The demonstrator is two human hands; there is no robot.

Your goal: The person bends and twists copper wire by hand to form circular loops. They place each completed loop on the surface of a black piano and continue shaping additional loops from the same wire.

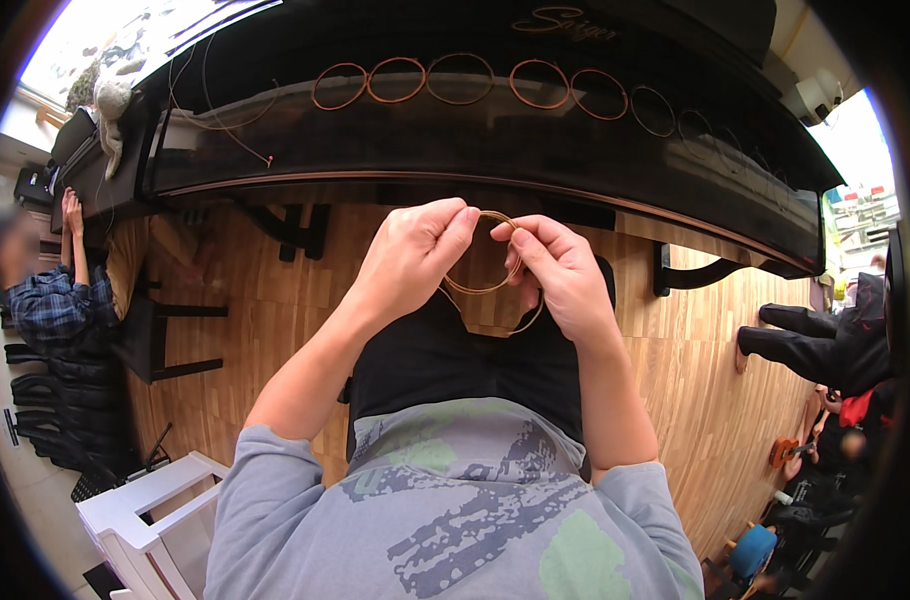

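Note:
Between my hands, above my lap, is a loose coil of bronze-coloured instrument string (480, 290), with a loose end hanging below the loop. My left hand (420, 250) pinches the coil's upper left side between thumb and fingers. On the coil's right side, my right hand (565, 268) grips the string with thumb and forefinger, its other fingers curled. Beyond my hands, a row of coiled strings lies on the black piano lid: copper-coloured coils (396, 100) at the left and middle, thinner silvery coils (654, 134) farther right. An uncoiled string (237, 137) spreads across the lid's left end.
The black piano (375, 160) spans the far side, its front edge just past my hands. A person (65, 290) sits at the left by a black bench (160, 335). A white wooden frame (145, 510) stands at lower left. Other people and a small guitar (783, 452) are at right.

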